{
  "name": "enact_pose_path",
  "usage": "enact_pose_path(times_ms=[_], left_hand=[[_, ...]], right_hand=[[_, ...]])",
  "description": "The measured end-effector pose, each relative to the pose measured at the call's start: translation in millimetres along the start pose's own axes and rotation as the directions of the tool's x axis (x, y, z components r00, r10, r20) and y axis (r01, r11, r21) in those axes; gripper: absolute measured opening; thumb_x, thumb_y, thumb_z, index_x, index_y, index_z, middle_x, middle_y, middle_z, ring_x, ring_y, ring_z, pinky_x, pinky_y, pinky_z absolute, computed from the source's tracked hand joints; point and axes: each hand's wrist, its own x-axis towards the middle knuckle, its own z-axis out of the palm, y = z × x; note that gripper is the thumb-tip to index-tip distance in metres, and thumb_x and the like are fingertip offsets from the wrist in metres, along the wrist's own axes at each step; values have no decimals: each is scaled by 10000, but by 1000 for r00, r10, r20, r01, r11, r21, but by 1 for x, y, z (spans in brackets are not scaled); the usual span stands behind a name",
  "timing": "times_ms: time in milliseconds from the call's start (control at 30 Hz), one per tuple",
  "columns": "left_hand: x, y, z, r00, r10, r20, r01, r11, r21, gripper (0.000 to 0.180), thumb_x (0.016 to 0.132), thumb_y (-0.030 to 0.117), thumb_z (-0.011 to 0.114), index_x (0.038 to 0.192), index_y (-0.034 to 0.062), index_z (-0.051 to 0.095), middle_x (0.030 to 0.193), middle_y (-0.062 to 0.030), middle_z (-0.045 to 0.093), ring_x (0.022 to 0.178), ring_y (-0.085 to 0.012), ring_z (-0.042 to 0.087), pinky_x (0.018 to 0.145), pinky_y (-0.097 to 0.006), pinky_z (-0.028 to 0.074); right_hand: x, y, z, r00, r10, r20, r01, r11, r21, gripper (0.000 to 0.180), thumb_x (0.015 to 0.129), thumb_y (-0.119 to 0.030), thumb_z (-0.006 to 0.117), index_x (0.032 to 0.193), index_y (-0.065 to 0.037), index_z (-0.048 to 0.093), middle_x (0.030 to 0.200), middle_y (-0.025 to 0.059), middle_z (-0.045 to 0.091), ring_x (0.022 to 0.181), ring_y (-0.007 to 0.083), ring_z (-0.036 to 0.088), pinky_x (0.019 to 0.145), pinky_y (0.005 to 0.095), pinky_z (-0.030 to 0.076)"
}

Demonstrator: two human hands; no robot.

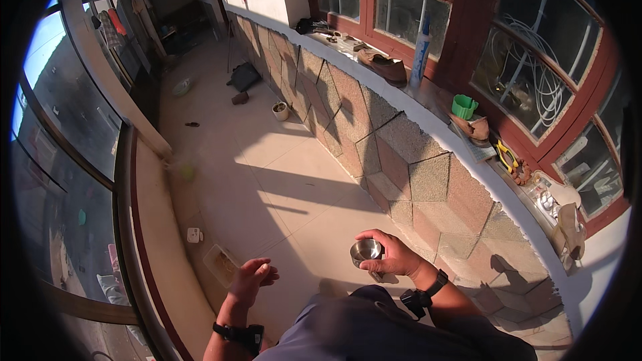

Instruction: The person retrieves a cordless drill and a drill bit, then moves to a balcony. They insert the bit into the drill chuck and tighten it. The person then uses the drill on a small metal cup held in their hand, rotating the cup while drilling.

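Note:
My right hand [394, 255] grips a small round metal cup [366, 251] by its side, in front of my body. The cup's shiny inside faces up, and I cannot make out anything in it. To the left, my left hand [253, 279] hangs in the air with loosely bent fingers, nothing visible in it. A shallow clear plastic tray [221, 264] lies on the floor nearest to that hand. Black bands with small dark devices sit on both wrists.
A ledge along the right wall bears a brown shoe [382, 65], a blue-and-white tube [420, 57], a green cup [463, 106] and yellow-handled pliers [506, 157]. On the floor stand a small pot [281, 111] and a black dustpan-like object [245, 77]. Windows line the left side.

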Motion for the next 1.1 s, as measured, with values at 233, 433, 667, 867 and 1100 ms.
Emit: enact_pose_path(times_ms=[233, 433, 667, 867, 1100], left_hand=[[196, 153, 25, 970, 233, 68, -240, 873, 426, 247, 991, 143, 655, 1148, -45, 687, 950, -71, 726, 858, -135, 691, 792, -276, 552], [341, 272, 111, 759, 564, 325, -599, 412, 686, 189, 951, 126, 665, 1079, -1, 718, 920, -93, 714, 845, -173, 699, 770, -305, 553], [483, 372, 227, 425, 667, 612, -834, 26, 551, 120, 925, 114, 696, 1021, 48, 724, 953, -121, 697, 824, -311, 696, 724, -385, 554], [603, 402, 323, 319, 549, 773, -832, -229, 506, 144, 908, 128, 692, 1043, 99, 731, 995, -103, 682, 916, -335, 679, 803, -433, 552], [679, 414, 364, 184, 332, 925, -847, -424, 321, 139, 898, 140, 662, 1001, 111, 752, 974, -106, 674, 994, -339, 658, 868, -450, 538]], right_hand=[[85, -7, -56, 977, 16, -213, 6, 994, 105, 603, 859, -331, 851, 1305, -36, 573, 1149, 71, 670, 1058, 141, 637, 935, 294, 511], [168, 20, -119, 934, 36, -356, 28, 984, 174, 605, 870, -295, 845, 1325, -24, 552, 1108, 48, 663, 1027, 117, 629, 912, 279, 514], [219, 21, -178, 877, 53, -477, 6, 992, 123, 660, 839, -226, 868, 1354, -4, 519, 1160, 61, 654, 1079, 138, 633, 959, 290, 504], [217, 21, -183, 644, 305, -702, -136, 948, 288, 743, 763, -168, 884, 1398, -52, 516, 1233, 93, 650, 1158, 192, 640, 1011, 350, 507], [236, 16, -164, 423, 422, -802, -65, 897, 437, 715, 760, -128, 869, 1379, -46, 523, 1190, 78, 675, 1116, 180, 657, 983, 339, 529]])
